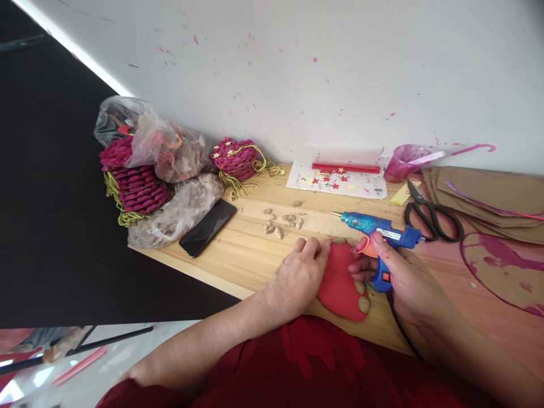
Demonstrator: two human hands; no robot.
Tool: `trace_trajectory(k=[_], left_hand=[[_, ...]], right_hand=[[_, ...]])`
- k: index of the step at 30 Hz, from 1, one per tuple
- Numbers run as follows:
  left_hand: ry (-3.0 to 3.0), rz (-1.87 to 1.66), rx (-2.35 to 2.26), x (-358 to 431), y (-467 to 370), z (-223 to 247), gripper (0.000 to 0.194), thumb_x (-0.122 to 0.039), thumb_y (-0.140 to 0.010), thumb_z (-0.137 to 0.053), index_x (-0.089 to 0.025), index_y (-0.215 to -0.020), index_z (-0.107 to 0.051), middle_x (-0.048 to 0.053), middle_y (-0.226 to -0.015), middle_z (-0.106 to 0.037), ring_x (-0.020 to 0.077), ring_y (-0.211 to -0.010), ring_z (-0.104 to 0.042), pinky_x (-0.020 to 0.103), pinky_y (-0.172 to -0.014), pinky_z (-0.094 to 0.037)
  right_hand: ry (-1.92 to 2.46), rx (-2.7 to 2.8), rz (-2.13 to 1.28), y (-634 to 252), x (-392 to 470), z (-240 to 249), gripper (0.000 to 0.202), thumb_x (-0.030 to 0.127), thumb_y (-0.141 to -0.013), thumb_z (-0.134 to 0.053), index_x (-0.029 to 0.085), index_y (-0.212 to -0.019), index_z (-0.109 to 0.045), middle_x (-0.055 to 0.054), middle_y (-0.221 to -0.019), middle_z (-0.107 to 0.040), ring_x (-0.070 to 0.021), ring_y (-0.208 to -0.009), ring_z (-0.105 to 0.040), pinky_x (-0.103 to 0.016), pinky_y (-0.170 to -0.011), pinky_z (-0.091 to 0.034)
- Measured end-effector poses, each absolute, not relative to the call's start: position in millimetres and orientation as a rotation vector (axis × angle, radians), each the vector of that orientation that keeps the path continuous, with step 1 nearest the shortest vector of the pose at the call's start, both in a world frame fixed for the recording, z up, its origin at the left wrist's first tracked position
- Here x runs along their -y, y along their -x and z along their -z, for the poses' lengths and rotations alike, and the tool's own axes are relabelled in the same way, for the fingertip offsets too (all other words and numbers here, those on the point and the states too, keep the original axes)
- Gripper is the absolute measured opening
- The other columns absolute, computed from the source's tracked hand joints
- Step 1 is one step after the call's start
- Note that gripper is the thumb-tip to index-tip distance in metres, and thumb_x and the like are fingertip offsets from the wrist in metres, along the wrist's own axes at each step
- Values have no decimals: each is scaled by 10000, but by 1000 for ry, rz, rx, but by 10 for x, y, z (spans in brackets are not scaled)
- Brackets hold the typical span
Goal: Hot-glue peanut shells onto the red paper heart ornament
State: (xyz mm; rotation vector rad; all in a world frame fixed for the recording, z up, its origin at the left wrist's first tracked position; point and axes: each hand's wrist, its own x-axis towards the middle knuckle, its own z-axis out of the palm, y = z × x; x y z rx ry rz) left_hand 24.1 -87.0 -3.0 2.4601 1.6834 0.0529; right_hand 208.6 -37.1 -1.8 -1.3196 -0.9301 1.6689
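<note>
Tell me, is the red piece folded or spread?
Spread: the red piece shows one broad face with no visible fold, peanut-like pieces along its edge; the left hand covers part.

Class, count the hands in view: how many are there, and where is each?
2. The left hand is at the red piece's upper-left edge; the right hand grips the blue glue gun. No other hand shows.

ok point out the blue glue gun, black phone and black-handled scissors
Blue glue gun (381,223), head view: body
Black rectangular phone (208,228), head view: upper face
Black-handled scissors (424,203), head view: where handles meet
</note>
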Motion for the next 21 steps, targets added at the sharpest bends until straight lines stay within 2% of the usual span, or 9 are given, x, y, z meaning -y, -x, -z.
trace_trajectory(k=[4,6,8,9,11,14,17,21], left_hand=[[-2523,-275,-1585,899,-133,72,530,-17,-953,-444,-45,-1482,-445,157,-1155,-641,250,-1055,-606,383,-971,-573],[-2498,-509,-1527,912,24,77,535,-19,-969,-447,-84,-1500,-436,120,-1103,-669,210,-994,-634,335,-929,-579],[-2396,-755,-1617,914,245,55,440,-97,-1004,-500,-118,-1444,-519,97,-1057,-696,190,-936,-658,318,-876,-580],[-2337,-869,-1719,913,368,36,333,-135,-1009,-533,-135,-1331,-618,89,-1031,-708,188,-911,-666,321,-858,-575],[-2264,-887,-1885,907,604,-4,175,-182,-997,-593,-160,-1108,-726,76,-964,-723,194,-874,-677,330,-819,-562],[-2216,-805,-2011,905,830,-20,95,-185,-956,-656,-176,-933,-748,56,-885,-734,206,-845,-684,336,-775,-542],[-2169,-825,-2017,909,846,26,78,-125,-912,-680,-180,-895,-733,46,-860,-732,206,-827,-685,332,-758,-536],[-2167,-918,-1870,912,678,101,118,-106,-919,-661,-178,-986,-725,52,-902,-727,198,-858,-686,332,-795,-544]], right_hand=[[1326,919,-1678,-2094,379,9,550,695,-632,-861,186,-778,-713,-40,-698,-733,-180,-568,-725,-239,-521,-603],[1334,915,-1684,-2105,376,23,571,707,-625,-856,183,-791,-704,-52,-679,-735,-189,-546,-720,-251,-503,-595],[1325,936,-1690,-2118,371,45,574,719,-649,-834,184,-805,-696,-62,-667,-735,-202,-534,-718,-272,-492,-593],[1316,952,-1694,-2124,369,55,566,720,-675,-816,184,-810,-694,-66,-670,-735,-208,-539,-719,-282,-491,-595],[1289,969,-1709,-2132,369,72,537,708,-726,-789,188,-821,-690,-69,-683,-737,-214,-558,-722,-292,-491,-597],[1251,939,-1741,-2132,375,83,504,676,-744,-796,194,-844,-693,-60,-717,-736,-208,-566,-715,-292,-478,-593],[1222,890,-1758,-2123,385,85,488,652,-731,-822,197,-847,-692,-50,-766,-733,-197,-570,-708,-295,-480,-598],[1202,862,-1794,-2105,396,74,490,648,-727,-830,189,-828,-692,-48,-764,-717,-195,-583,-708,-295,-493,-605]])
